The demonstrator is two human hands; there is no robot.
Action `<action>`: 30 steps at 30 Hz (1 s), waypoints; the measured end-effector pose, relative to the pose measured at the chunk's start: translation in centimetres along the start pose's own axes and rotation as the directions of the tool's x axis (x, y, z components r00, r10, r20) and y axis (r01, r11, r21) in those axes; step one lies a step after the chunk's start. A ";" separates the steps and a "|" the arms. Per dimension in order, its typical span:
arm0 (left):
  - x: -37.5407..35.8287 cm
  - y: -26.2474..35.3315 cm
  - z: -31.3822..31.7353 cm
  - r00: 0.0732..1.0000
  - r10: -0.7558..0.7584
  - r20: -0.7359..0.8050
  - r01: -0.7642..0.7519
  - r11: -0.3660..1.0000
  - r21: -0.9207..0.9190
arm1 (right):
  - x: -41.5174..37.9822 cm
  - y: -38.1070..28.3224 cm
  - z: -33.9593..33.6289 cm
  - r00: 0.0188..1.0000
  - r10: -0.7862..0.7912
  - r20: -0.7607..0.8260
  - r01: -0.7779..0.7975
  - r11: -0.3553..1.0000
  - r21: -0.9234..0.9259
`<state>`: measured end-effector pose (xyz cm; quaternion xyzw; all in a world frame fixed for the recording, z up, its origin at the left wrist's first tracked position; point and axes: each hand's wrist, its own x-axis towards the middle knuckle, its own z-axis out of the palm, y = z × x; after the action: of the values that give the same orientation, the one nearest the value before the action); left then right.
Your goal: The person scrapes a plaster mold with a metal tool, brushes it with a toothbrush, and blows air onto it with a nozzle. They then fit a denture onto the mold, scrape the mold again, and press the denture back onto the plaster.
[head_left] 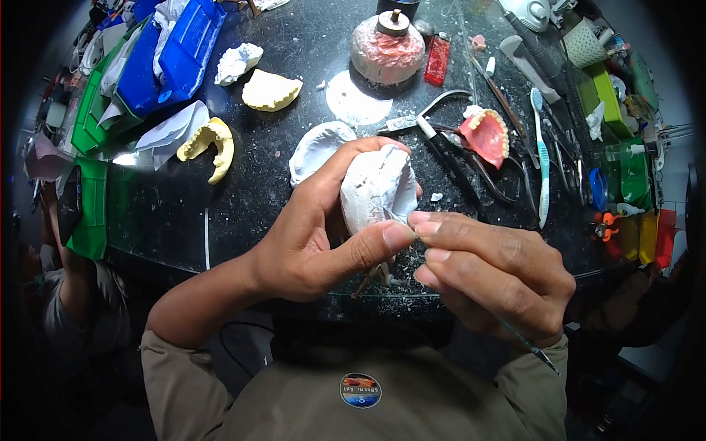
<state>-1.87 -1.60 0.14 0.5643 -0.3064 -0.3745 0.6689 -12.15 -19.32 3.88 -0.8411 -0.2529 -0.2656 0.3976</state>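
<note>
My left hand (316, 228) is closed around a white plaster dental cast (368, 192), held up over the front of the bench. In my right hand (500, 272) is a thin metal carving tool (531, 347), pinched between thumb and fingers. Its front tip meets the cast near my left thumb; the rear end sticks out below my right hand. Just behind the cast lies another white plaster piece (312, 151), hollow and partly covered by my left hand. To the right rests a pink denture base with teeth (487, 138).
Yellow dental casts (271, 91) lie at back left, near blue bins (187, 55). A round plaster-covered flask (386, 55) stands at the back. Pliers (441, 110), a toothbrush (542, 158) and several tools lie on the right. Plaster crumbs litter the dark bench (250, 220). Another person's arm (73, 272) shows at left.
</note>
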 end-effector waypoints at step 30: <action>-0.1 -0.5 0.0 0.989 -0.134 0.064 0.145 0.966 -0.216 | 0.3 1.1 0.1 0.993 0.108 -0.053 -0.106 0.993 0.042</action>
<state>-2.02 -1.51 -0.40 0.4975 -0.2388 -0.4658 0.6917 -11.23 -19.78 3.49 -0.8378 -0.2014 -0.2623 0.4344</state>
